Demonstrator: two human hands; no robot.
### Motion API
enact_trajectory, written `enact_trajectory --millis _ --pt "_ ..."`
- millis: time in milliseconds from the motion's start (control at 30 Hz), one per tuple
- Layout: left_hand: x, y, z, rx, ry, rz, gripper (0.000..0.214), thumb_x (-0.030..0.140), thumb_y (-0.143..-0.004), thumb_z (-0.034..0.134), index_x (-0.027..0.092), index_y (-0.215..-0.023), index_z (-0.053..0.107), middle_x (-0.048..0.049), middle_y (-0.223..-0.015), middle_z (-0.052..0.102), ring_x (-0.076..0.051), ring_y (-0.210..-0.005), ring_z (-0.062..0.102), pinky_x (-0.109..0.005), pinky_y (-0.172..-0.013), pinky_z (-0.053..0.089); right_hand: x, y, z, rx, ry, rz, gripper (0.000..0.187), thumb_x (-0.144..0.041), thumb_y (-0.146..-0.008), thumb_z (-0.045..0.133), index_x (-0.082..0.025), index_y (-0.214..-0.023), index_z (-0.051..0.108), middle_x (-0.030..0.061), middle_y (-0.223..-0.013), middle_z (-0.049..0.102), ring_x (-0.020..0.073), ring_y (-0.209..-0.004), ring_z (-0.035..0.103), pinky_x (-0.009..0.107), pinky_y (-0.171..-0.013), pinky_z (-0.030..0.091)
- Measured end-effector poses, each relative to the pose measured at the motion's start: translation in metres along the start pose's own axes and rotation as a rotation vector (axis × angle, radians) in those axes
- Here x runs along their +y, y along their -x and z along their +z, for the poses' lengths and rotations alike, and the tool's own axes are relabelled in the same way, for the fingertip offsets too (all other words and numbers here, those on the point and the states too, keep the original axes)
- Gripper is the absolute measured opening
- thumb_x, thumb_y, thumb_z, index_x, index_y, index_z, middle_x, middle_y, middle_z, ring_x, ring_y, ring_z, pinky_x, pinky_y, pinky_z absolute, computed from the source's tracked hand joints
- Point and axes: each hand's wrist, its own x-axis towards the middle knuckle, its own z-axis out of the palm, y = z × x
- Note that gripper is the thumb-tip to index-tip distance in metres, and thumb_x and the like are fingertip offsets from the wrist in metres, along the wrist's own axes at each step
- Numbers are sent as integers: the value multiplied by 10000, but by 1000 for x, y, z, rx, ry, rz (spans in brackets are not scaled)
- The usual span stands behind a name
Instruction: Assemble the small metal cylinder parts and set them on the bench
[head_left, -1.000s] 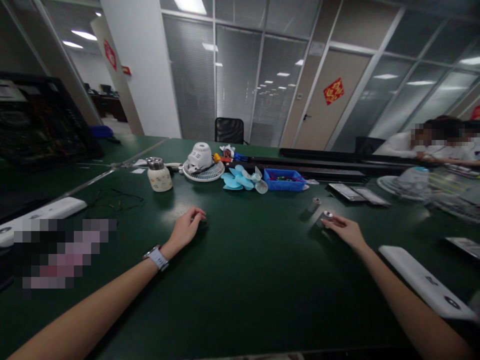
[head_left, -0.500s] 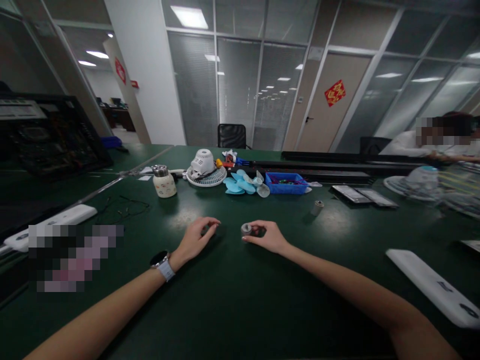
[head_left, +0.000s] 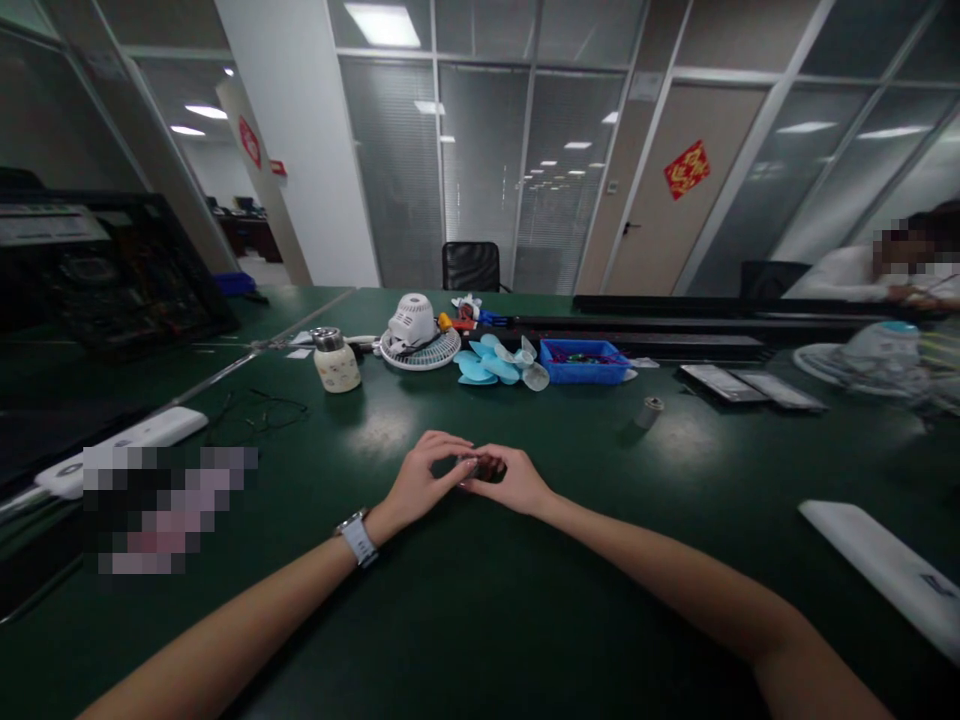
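My left hand [head_left: 424,477] and my right hand [head_left: 515,480] meet over the middle of the green table [head_left: 480,610]. Between their fingertips is a small grey metal cylinder [head_left: 468,467], much like a small motor part. Thumb and fingers of both hands close on it from either side, so most of its surface is hidden. Something reddish brown shows in shadow inside the right hand's curl, too dark to make out. A similar grey metal cylinder [head_left: 649,412] stands on the table to the right of my hands.
Beyond my hands lie blue fan blades [head_left: 495,362], a white fan body [head_left: 412,330], a blue bin [head_left: 585,362] of small parts and a cream flask [head_left: 337,365]. White casings [head_left: 877,560] flank the table. A person in white [head_left: 840,270] sits far right.
My left hand has moved right and closed on the cylinder, which only the right hand held before. The right hand has shifted slightly left. The view has turned a little to the left.
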Motion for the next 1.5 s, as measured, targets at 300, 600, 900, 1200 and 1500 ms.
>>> enact_trajectory --millis 300,600,900,1200,1500 --pt "-2 -2 -6 78 48 -65 238 424 -827 605 245 -913 737 -53 -999 704 -218 -996 592 -394 -927 450 -3 3 -3 30 -11 43 437 -450 -669 764 -191 -1008 672 25 -877 689 126 -672 579 251 -595 433" --pt "-44 2 -26 -70 -159 -113 260 491 -795 621 319 -942 750 -37 -1028 700 -237 -1015 558 -443 -952 388 -1 6 -4 107 -58 175 386 -425 -657 769 -171 -878 582 28 -803 663 125 -640 576 247 -561 433" --pt "-52 4 -19 -147 -297 -161 235 500 -791 629 349 -916 756 -20 -1083 677 -244 -1053 493 -431 -955 362 7 4 -3 99 -96 193 490 -479 -582 807 -185 -840 512 -12 -741 608 115 -614 550 239 -549 420" --pt "-53 3 -21 -142 -390 -209 254 518 -809 597 365 -943 749 -2 -1190 647 -270 -1088 462 -453 -953 363 12 4 -3 80 -89 168 478 -475 -591 807 -183 -870 550 -5 -777 613 110 -617 528 247 -560 408" --pt "-53 5 -21 -159 -420 -191 285 508 -852 531 411 -1062 698 5 -1256 608 -286 -1120 438 -488 -948 366 10 -2 -10 114 -571 213 462 -411 -712 738 -154 -1074 610 77 -983 661 155 -798 577 259 -639 405"
